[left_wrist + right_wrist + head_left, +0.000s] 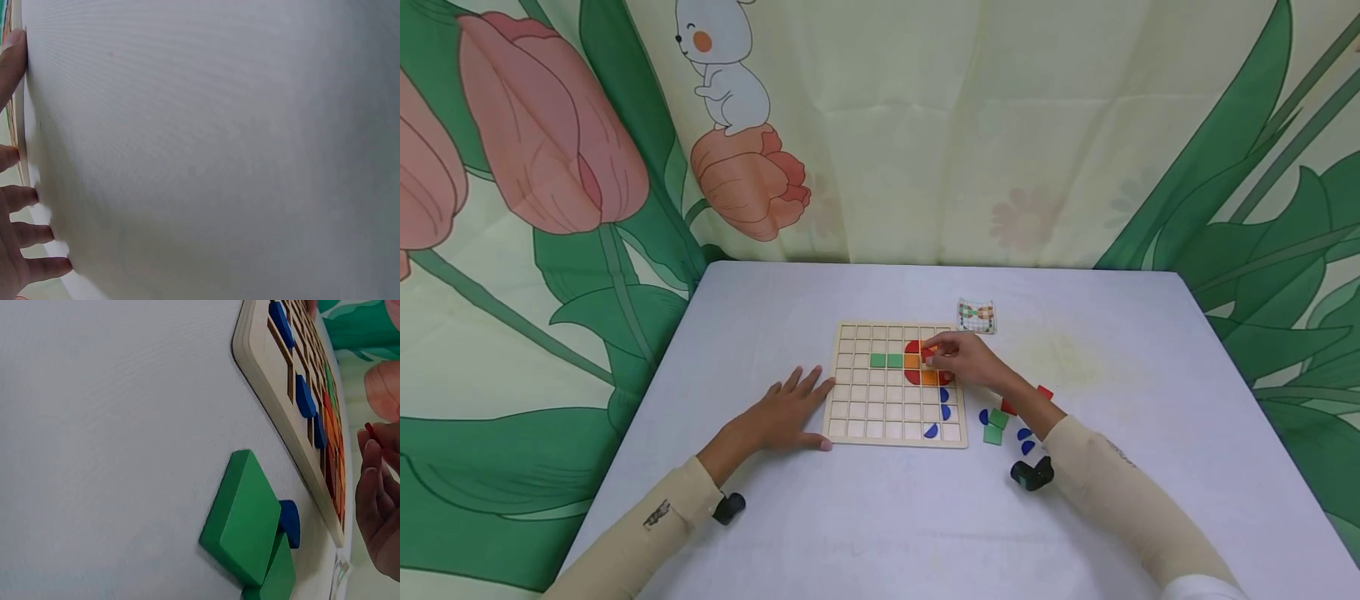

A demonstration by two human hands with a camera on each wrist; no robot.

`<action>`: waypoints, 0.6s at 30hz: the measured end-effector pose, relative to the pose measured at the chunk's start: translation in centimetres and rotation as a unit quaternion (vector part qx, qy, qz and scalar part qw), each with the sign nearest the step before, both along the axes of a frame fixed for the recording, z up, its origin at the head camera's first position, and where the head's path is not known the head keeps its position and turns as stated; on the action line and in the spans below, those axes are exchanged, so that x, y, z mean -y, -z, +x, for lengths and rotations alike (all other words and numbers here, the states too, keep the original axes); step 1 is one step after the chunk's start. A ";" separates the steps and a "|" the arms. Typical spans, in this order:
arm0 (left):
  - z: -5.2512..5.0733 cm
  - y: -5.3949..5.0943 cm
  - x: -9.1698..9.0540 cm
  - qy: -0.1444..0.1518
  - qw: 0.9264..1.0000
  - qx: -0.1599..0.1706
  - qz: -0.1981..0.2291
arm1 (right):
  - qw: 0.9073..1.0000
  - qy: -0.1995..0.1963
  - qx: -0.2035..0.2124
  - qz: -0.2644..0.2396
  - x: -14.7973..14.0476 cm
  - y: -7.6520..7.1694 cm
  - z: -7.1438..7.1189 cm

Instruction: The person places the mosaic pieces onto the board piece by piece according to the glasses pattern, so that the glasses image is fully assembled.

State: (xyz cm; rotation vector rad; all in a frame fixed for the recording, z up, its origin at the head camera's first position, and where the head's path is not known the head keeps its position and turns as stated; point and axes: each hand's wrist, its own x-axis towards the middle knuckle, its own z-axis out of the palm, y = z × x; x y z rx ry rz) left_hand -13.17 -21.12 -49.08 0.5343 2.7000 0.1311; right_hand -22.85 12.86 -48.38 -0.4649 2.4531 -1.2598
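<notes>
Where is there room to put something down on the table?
There's bare table in front of the board, between the sleeves, and more beyond the left hand, left of the board. It's crowded right of the board: green squares, blue half-circles and red pieces lie near the right forearm.

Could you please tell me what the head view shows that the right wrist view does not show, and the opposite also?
Only the head view: the printed rabbit on the backdrop, both beige sleeves and the loose red pieces beside the right forearm.

Only the right wrist view: the thick side face of a loose green tile, and, clearly, a red piece pinched in the fingers of the right hand.

Both: that hand, the gridded board, blue half-circle pieces on it, and loose green tiles beside it.
</notes>
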 end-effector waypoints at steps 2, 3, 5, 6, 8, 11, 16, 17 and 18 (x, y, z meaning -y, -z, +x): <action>0.0 0.0 0.0 0.001 1.000 0.001 -0.002 | 1.000 -0.006 -0.003 0.001 0.6 0.1 -0.2; 0.0 0.0 0.0 0.001 1.000 0.001 -0.004 | 1.000 -0.010 -0.007 0.002 0.8 0.2 -0.2; 0.0 0.0 0.0 0.003 1.000 0.000 -0.002 | 1.000 -0.017 -0.014 0.000 1.4 0.2 -0.4; 0.0 0.0 0.0 0.003 1.000 -0.001 -0.002 | 1.000 -0.020 -0.018 -0.002 1.7 0.2 -0.5; -0.1 0.0 0.0 0.003 1.000 -0.003 0.000 | 0.999 -0.025 -0.020 -0.008 2.2 0.2 -0.7; -0.1 0.0 0.1 0.003 1.000 -0.004 0.006 | 0.999 -0.025 -0.014 -0.018 3.1 0.3 -1.1; 0.0 -0.1 0.0 0.000 1.000 -0.002 0.013 | 0.999 -0.027 -0.014 -0.015 4.3 0.6 -1.6; 0.0 -0.1 0.0 0.000 1.000 -0.002 0.013 | 0.999 -0.027 -0.015 -0.012 4.5 0.6 -1.7; 0.0 -0.1 0.0 0.000 1.000 -0.002 0.013 | 0.999 -0.027 -0.015 -0.012 4.7 0.7 -1.7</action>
